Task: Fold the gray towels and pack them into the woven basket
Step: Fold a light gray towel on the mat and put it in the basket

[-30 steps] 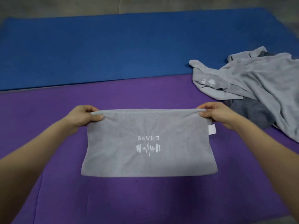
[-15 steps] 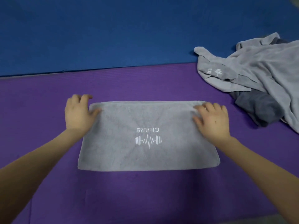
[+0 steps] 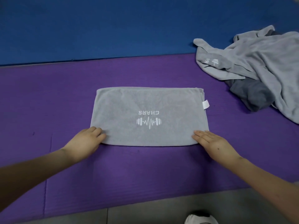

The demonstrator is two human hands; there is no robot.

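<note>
A folded gray towel (image 3: pixel 150 101) with a white CHARS dumbbell logo lies flat on the purple mat (image 3: pixel 48 102); a white tag sticks out at its right edge. My left hand (image 3: pixel 85 143) rests on the towel's near left corner, fingers slightly bent. My right hand (image 3: pixel 212 143) lies flat on the near right corner with straight fingers. A loose heap of gray towels (image 3: pixel 262 65), with a darker gray one under it, sits at the far right. No woven basket is in view.
A blue mat (image 3: pixel 113 29) lies beyond the purple one. Gray floor (image 3: pixel 145 212) runs along the near edge, where the toe of a white shoe (image 3: pixel 200 219) shows at the bottom.
Both hands let go of the towel's far edge, pressed flat on its far corners, then slid toward me to the near corners. The view tilted down, and floor and shoe now show.
</note>
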